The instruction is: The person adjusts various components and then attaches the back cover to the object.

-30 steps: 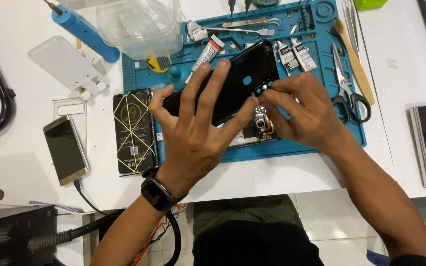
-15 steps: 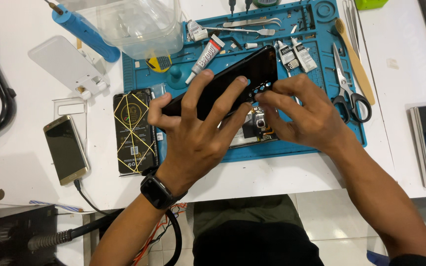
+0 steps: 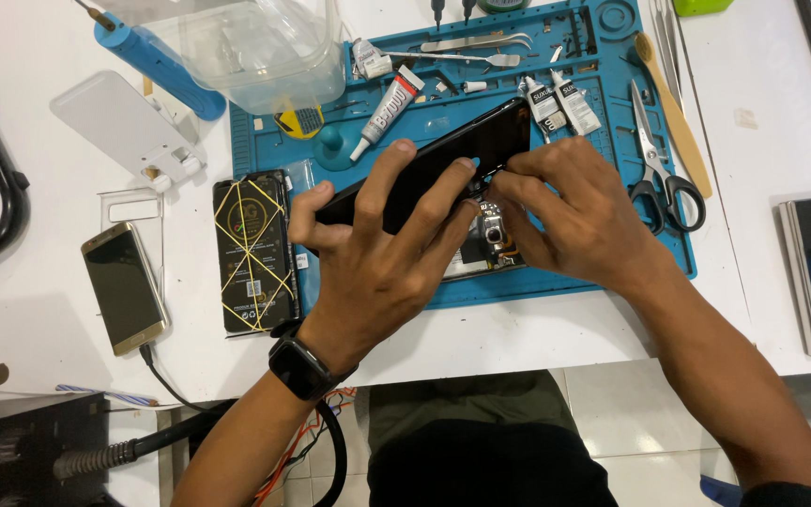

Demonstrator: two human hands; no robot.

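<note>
My left hand [image 3: 382, 258] grips a black phone back panel [image 3: 466, 150], tilted up on its long edge over the blue work mat [image 3: 574, 272]. My fingers spread across its dark face. My right hand [image 3: 574, 211] pinches at the panel's right lower edge, thumb and fingertips touching it. Under the panel lies the opened phone body [image 3: 490, 246], its camera module and internals showing between my hands. A black smartwatch [image 3: 302, 366] sits on my left wrist.
A phone wrapped in yellow rubber bands [image 3: 253, 252] lies left of the mat, a gold phone [image 3: 124, 286] on a cable further left. Scissors [image 3: 661, 169], glue tubes [image 3: 389, 108], tweezers [image 3: 476, 42], a clear plastic tub [image 3: 246, 47] and a blue tool [image 3: 157, 66] surround the work.
The black panel has tilted up from nearly flat to standing on edge, its right end lifting away from the phone body. Both hands stayed on it.
</note>
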